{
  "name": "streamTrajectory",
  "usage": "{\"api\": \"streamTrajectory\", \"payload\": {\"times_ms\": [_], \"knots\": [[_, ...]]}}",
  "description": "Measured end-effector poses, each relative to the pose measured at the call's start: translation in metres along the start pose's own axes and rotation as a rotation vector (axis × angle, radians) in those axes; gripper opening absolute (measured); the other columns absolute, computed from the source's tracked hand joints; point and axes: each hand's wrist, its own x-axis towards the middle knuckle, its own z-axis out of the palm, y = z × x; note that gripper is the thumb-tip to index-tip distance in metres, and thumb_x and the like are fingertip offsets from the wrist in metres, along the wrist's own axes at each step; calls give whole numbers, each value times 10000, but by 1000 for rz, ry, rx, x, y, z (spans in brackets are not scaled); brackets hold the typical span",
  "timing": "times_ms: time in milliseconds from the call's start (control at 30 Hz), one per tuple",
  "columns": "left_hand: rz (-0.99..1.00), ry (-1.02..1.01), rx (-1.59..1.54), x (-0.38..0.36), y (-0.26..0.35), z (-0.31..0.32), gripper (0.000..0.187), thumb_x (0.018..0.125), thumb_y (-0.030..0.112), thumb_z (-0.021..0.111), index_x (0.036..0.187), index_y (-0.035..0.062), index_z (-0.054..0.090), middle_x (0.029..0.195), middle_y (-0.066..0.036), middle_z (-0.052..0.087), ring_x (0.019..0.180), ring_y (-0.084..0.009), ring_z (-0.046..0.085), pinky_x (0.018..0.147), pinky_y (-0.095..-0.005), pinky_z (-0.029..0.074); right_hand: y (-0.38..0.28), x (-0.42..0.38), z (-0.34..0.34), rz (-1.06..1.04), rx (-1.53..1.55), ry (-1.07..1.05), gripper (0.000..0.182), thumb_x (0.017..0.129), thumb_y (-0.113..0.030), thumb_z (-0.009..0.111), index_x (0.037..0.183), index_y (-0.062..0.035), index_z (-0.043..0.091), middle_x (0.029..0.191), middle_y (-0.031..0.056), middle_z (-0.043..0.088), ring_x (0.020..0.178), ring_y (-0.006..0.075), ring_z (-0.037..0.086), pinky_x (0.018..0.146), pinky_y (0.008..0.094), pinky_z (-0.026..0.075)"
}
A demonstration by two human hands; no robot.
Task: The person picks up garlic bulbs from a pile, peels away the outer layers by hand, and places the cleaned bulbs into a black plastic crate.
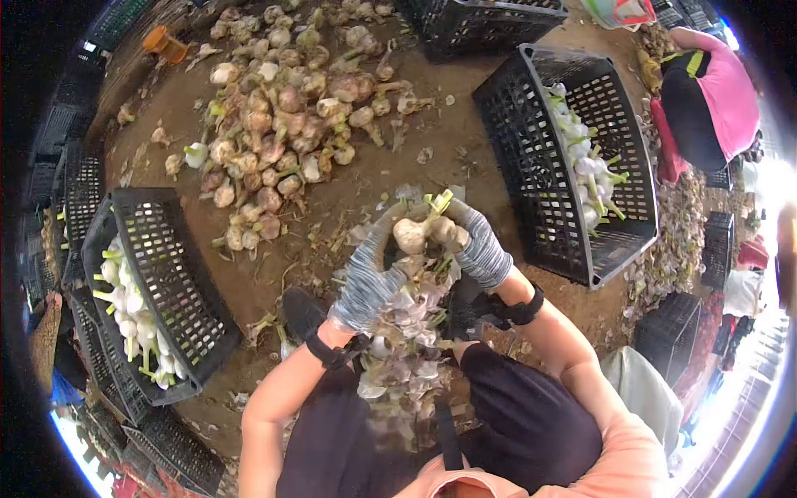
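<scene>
My left hand (371,272) and my right hand (484,249), both in grey striped gloves with soiled fingertips, meet in front of me. Between them is a pale garlic bulb (411,236) with a short cut green stem pointing up. My left fingers curl around its left side, while my right fingers close in from the right; the right fingertips are partly hidden. Below the hands lies a heap of papery garlic skins (407,344) between my legs. Farther ahead, a large pile of unpeeled garlic bulbs (286,116) covers the dirt floor.
Black plastic crates with cleaned white garlic stand on the left (178,282) and right (531,166). Another black crate (490,29) sits at the back. An orange plastic object (164,45) lies at the far left. A person in pink (726,95) bends at the upper right.
</scene>
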Motion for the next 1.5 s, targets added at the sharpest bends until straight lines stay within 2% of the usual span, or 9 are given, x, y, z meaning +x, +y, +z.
{"api": "streamTrajectory", "payload": {"times_ms": [367, 633, 733, 933, 1133, 1333, 1400, 1433, 1500], "knots": [[-41, 24, -32, -8, -1, -6, 681, 776, 227, 713, 1323, -6, 381, 1275, -105, 488, 1153, -176, 465, 991, -321, 366, -4, 1, 3, 33, -23, -30, 221, 879, -125, 577, 1068, -13, 587, 971, 27, 620, 899, 97, 536, 819, 267, 446], [-77, 17, -119, -11, 0, -9, 592, 794, 236, 699, 1273, 3, 440, 1213, -83, 517, 1104, -171, 492, 969, -310, 385, -2, 0, 1, 95, 7, -45, 210, 876, -121, 579, 1056, -14, 599, 951, 22, 616, 876, 93, 530, 793, 262, 445], [-122, 20, 30, -11, -6, -12, 535, 810, 234, 686, 1243, 6, 468, 1183, -70, 525, 1071, -164, 508, 953, -300, 399, 3, -3, -2, 153, -16, -37, 200, 879, -136, 576, 1030, -8, 610, 929, 24, 614, 860, 93, 527, 779, 259, 444], [-220, -17, -188, -9, 16, -9, 529, 821, 236, 676, 1246, 5, 464, 1175, -64, 523, 1055, -152, 512, 940, -301, 412, 2, -1, -2, 167, -42, -24, 206, 868, -142, 589, 1017, -2, 616, 902, 26, 615, 839, 88, 528, 762, 258, 451], [22, 96, -46, -10, -3, -5, 582, 831, 281, 665, 1284, 10, 420, 1193, -63, 508, 1086, -137, 483, 958, -299, 387, -8, 3, 8, 211, -39, 2, 255, 823, -139, 640, 1025, 15, 616, 902, 15, 619, 813, 78, 533, 748, 243, 457], [-105, 115, -187, -5, -22, -17, 532, 874, 463, 542, 1178, 28, 514, 1062, -40, 570, 976, -125, 527, 860, -276, 429, 10, -3, 13, 293, -9, 24, 230, 795, -114, 651, 990, 6, 634, 885, 42, 643, 770, 97, 566, 691, 257, 470], [-420, 224, -333, -1, -18, -21, 508, 875, 531, 482, 1080, 75, 570, 942, -25, 601, 825, -111, 553, 743, -256, 458, 13, -1, 19, -113, -376, -30, 230, 782, -99, 649, 987, 5, 631, 874, 100, 649, 760, 156, 602, 686, 281, 477], [-546, 248, -380, 3, -17, -24, 505, 872, 556, 462, 1039, 97, 591, 890, -20, 613, 759, -105, 562, 690, -249, 469, 12, -7, 21, -59, -382, -7, 238, 776, -88, 642, 996, 2, 623, 866, 138, 638, 773, 206, 619, 704, 296, 478], [-807, 230, -408, 13, -16, -31, 511, 864, 589, 447, 990, 123, 614, 828, -11, 627, 675, -102, 571, 609, -244, 481, 16, -9, 27, -48, -298, 3, 239, 777, -87, 642, 995, 6, 620, 876, 141, 637, 789, 209, 619, 716, 299, 476]]}}
